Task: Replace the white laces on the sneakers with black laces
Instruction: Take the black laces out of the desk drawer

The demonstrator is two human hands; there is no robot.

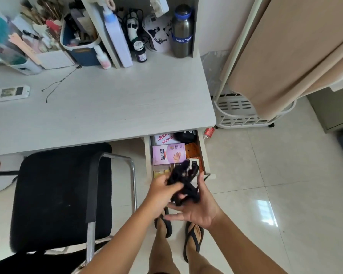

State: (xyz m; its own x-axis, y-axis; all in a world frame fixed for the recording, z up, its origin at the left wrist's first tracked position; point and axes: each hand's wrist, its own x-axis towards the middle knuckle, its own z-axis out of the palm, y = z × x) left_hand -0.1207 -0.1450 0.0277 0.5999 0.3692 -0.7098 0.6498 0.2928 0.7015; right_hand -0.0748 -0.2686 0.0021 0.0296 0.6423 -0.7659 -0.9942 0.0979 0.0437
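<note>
Left hand (160, 191), lower centre of frame: fingers curled over the top of a tangled bundle of black fabric shoelaces (183, 183), gripping it. Right hand (200, 206) just beside it, palm turned up and fingers spread, cupping the same bundle from below and from the right; thumb raised along the bundle's right edge.

The laces: matte black, soft, bunched in loose loops, motion-blurred so single strands and tips cannot be told. A few loops stick up above the hands, others droop over the right palm. The bundle is held in the air in front of the open drawer, above the floor.

Behind the hands, centre of frame: open white wooden drawer (203, 153) under the right end of the desk, packed with a lilac cardboard box printed with a hand (167, 153), orange packets and a dark item at the back.

Below the hands: the person's two feet in black flip-flops (193, 241) on glossy cream floor tiles (265, 184).

Left of frame: black cushioned chair with chrome arm frame (53, 194), pushed up to the white wood-grain desk (107, 107). Upper centre, on the desk: grey steel bottle with blue band (182, 32).
</note>
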